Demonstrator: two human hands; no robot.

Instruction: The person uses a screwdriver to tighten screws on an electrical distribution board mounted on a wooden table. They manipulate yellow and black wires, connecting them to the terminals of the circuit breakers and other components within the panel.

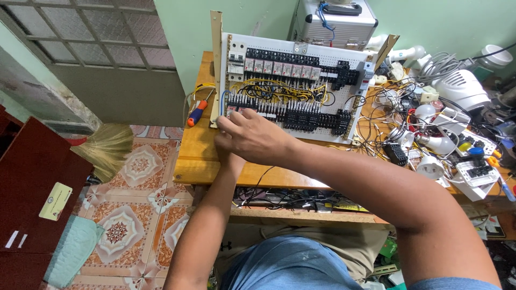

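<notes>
The white perforated control panel, crowded with black terminal blocks, relays and yellow and black wiring, stands tilted back on the wooden workbench. Both hands meet at its lower left corner. The right hand lies on top, knuckles up, fingers curled narrowly against the panel's bottom row of terminals; whether it pinches anything cannot be told. The left hand is mostly hidden beneath the right one, so its grip cannot be told either. Just beyond the hands to their left, an orange-and-blue screwdriver rests on the bench beside the panel's edge. Well off to the right of the hands lies a heap of cables, white bulbs and switches. Past the panel stands a silver case.
</notes>
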